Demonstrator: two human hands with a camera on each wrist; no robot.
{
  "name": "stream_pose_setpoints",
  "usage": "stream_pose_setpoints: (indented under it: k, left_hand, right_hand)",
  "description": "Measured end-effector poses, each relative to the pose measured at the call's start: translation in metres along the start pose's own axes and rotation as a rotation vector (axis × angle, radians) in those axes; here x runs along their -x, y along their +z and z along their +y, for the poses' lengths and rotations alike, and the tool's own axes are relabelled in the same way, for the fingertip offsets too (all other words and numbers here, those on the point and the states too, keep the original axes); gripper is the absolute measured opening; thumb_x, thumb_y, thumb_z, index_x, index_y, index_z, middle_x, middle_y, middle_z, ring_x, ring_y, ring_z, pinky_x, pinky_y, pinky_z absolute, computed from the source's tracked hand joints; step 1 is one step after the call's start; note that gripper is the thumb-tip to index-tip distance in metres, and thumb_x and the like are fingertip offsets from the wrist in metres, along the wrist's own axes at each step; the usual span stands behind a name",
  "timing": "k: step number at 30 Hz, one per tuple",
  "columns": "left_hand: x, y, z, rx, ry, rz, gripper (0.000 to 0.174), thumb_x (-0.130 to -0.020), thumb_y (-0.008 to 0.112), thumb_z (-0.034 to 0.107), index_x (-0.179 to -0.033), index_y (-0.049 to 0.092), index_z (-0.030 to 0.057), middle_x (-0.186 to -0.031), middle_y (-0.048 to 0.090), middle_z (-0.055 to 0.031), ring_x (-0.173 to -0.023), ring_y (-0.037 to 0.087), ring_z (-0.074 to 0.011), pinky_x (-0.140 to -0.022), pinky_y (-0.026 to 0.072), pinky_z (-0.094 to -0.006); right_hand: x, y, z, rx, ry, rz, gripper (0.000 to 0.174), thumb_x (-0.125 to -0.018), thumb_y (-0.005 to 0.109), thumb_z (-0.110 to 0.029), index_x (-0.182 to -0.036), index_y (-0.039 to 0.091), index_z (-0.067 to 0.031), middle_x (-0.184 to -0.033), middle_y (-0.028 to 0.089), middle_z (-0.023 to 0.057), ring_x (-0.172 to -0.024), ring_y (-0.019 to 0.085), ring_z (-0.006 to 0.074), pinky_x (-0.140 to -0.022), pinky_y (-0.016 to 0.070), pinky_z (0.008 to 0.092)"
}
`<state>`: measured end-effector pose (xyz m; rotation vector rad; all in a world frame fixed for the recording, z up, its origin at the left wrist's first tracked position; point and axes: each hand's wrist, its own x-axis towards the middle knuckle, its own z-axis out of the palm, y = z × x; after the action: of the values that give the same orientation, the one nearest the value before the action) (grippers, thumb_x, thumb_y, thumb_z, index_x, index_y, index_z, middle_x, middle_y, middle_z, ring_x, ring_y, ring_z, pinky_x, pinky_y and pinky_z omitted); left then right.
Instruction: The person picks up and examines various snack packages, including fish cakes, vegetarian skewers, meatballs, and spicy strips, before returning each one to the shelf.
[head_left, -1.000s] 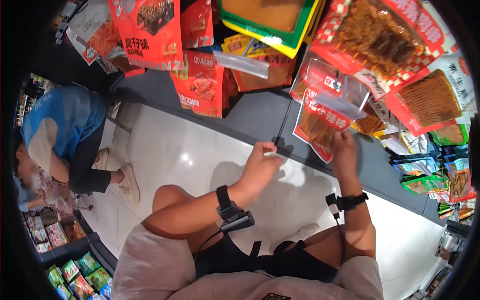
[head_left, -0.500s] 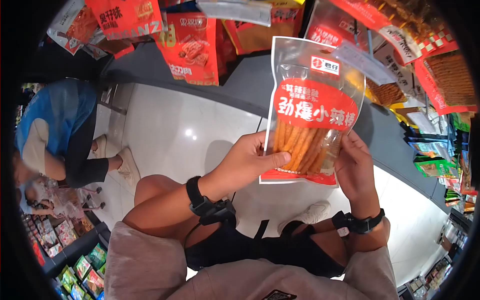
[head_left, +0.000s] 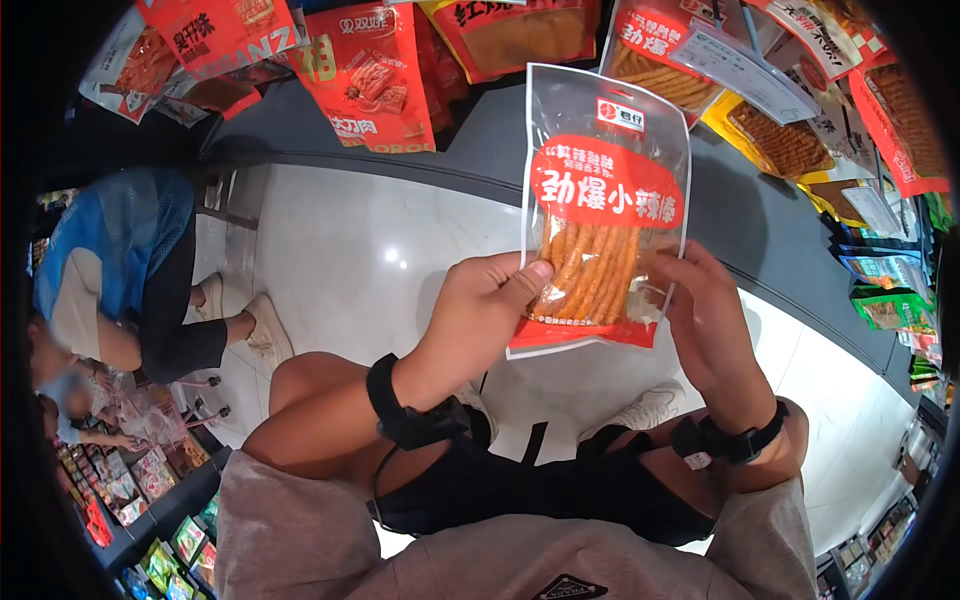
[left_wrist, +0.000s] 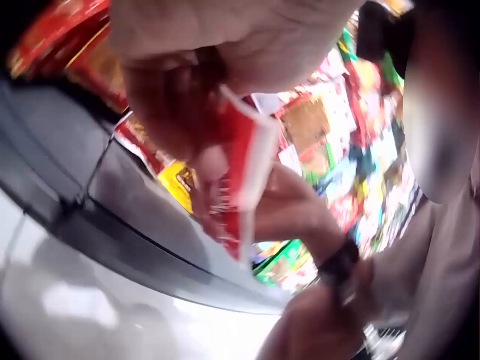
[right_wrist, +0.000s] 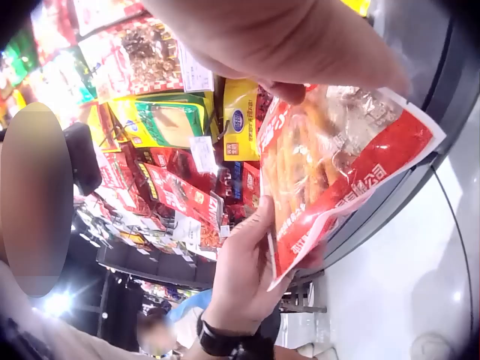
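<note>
A clear snack bag [head_left: 610,195] with a red label and orange spicy sticks inside is held up in front of the body, its printed front facing the head camera. My left hand [head_left: 465,315] grips its lower left edge, thumb lying over the front and the other fingers behind. At the lower right edge, my right hand [head_left: 710,320] holds the bag with bent fingers. The right wrist view shows the bag [right_wrist: 322,165] tilted, with the left hand [right_wrist: 244,274] at its far edge. In the left wrist view, the bag [left_wrist: 247,161] appears nearly edge-on.
Behind the bag runs a dark grey shelf ledge [head_left: 465,165]. Red snack packets [head_left: 365,85] hang above it on the left, and a similar stick bag [head_left: 655,65] hangs behind a price tag [head_left: 745,70]. A person in a blue vest [head_left: 120,225] crouches at left.
The bag has come off the display toward the body. My left hand, holding nothing at first, has taken its left edge. Lately the bag has shifted slightly left and straightened.
</note>
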<state>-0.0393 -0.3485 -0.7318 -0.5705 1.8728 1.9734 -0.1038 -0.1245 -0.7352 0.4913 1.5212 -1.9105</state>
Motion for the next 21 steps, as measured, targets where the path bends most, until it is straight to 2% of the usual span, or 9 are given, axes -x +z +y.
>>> stream_pose_setpoints:
  k: [1, 3, 4, 8, 14, 17, 19, 20, 21]
  left_hand:
    - [0.004, -0.001, 0.006, 0.0, 0.001, -0.002, 0.027, -0.103, 0.061, 0.02, -0.105, 0.07, -0.0056, -0.087, 0.073, -0.0093, -0.077, 0.066, -0.0114, -0.07, 0.0521, -0.0288]
    - [0.011, -0.003, 0.017, -0.765, 0.435, -0.046, 0.036, -0.104, 0.058, 0.025, -0.08, 0.065, -0.001, -0.059, 0.06, -0.0123, -0.052, 0.059, -0.0228, -0.054, 0.0475, -0.0357]
    - [0.008, -0.001, 0.007, -0.753, 0.641, -0.02, 0.041, -0.103, 0.058, 0.028, -0.07, 0.055, 0.0032, -0.05, 0.046, -0.015, -0.044, 0.051, -0.0322, -0.046, 0.0416, -0.0418]
    - [0.014, -0.001, 0.02, -0.86, 0.72, -0.056, 0.04, -0.102, 0.059, 0.028, -0.071, 0.058, 0.0036, -0.048, 0.045, -0.0124, -0.041, 0.05, -0.0295, -0.044, 0.0402, -0.0413]
    - [0.012, 0.003, 0.025, -0.715, 0.763, -0.032, 0.045, -0.102, 0.059, 0.021, -0.061, 0.053, 0.0031, -0.049, 0.043, -0.01, -0.042, 0.048, -0.0275, -0.045, 0.0376, -0.0373]
    - [0.007, 0.001, 0.028, -0.616, 0.709, 0.004, 0.039, -0.103, 0.055, 0.018, -0.067, 0.054, 0.0021, -0.055, 0.049, -0.0123, -0.046, 0.051, -0.0321, -0.048, 0.04, -0.0413]
    - [-0.001, -0.003, 0.025, -0.817, 0.67, 0.026, 0.022, -0.102, 0.052, 0.017, -0.089, 0.059, -0.0005, -0.067, 0.059, -0.0185, -0.055, 0.06, -0.0373, -0.054, 0.0445, -0.0471]
    - [-0.003, -0.003, 0.025, -0.812, 0.687, 0.039, 0.022, -0.102, 0.052, 0.017, -0.089, 0.059, -0.0005, -0.067, 0.059, -0.0185, -0.055, 0.06, -0.0373, -0.054, 0.0445, -0.0471]
    - [-0.003, -0.002, 0.024, -0.861, 0.557, 0.024, 0.019, -0.1, 0.054, 0.017, -0.1, 0.056, -0.0021, -0.072, 0.062, -0.021, -0.062, 0.063, -0.0385, -0.057, 0.0472, -0.0486]
  right_hand:
    - [0.002, 0.002, -0.001, -0.067, 0.028, -0.001, 0.022, -0.092, 0.058, -0.012, -0.113, 0.062, -0.006, -0.111, 0.066, 0.0038, -0.104, 0.059, 0.0138, -0.094, 0.0416, 0.0337]
    - [0.003, -0.001, 0.0, -0.132, 0.054, -0.001, 0.02, -0.092, 0.058, -0.013, -0.111, 0.062, -0.0074, -0.109, 0.066, 0.003, -0.103, 0.058, 0.0141, -0.094, 0.0409, 0.0338]
    - [0.0, -0.006, 0.005, -0.178, 0.1, 0.003, 0.018, -0.092, 0.058, -0.014, -0.109, 0.062, -0.0085, -0.108, 0.065, 0.0023, -0.102, 0.057, 0.0146, -0.094, 0.0404, 0.0338]
    - [-0.003, -0.011, 0.013, -0.268, 0.165, 0.001, 0.016, -0.093, 0.058, -0.021, -0.106, 0.062, -0.0115, -0.105, 0.063, 0.0008, -0.099, 0.054, 0.0155, -0.096, 0.0385, 0.0359]
    - [-0.005, -0.009, 0.008, -0.34, 0.204, -0.021, 0.016, -0.094, 0.056, -0.025, -0.102, 0.063, -0.0133, -0.101, 0.065, 0.0007, -0.097, 0.055, 0.0159, -0.095, 0.0377, 0.0379]
    - [-0.003, -0.011, 0.003, -0.37, 0.19, -0.028, 0.014, -0.093, 0.056, -0.025, -0.1, 0.062, -0.0143, -0.097, 0.065, 0.0, -0.094, 0.055, 0.0155, -0.092, 0.038, 0.0367]
    - [-0.001, -0.011, -0.001, -0.385, 0.158, -0.017, 0.012, -0.091, 0.057, -0.024, -0.099, 0.062, -0.0155, -0.094, 0.065, -0.001, -0.091, 0.056, 0.0154, -0.09, 0.038, 0.036]
    - [-0.003, -0.014, 0.001, -0.387, 0.158, 0.001, 0.012, -0.091, 0.058, -0.023, -0.099, 0.062, -0.0156, -0.094, 0.065, -0.0013, -0.091, 0.056, 0.0155, -0.09, 0.038, 0.0359]
    - [-0.003, -0.015, 0.0, -0.389, 0.159, 0.02, 0.012, -0.09, 0.058, -0.023, -0.099, 0.062, -0.0158, -0.093, 0.064, -0.0017, -0.09, 0.056, 0.0156, -0.09, 0.0379, 0.0358]
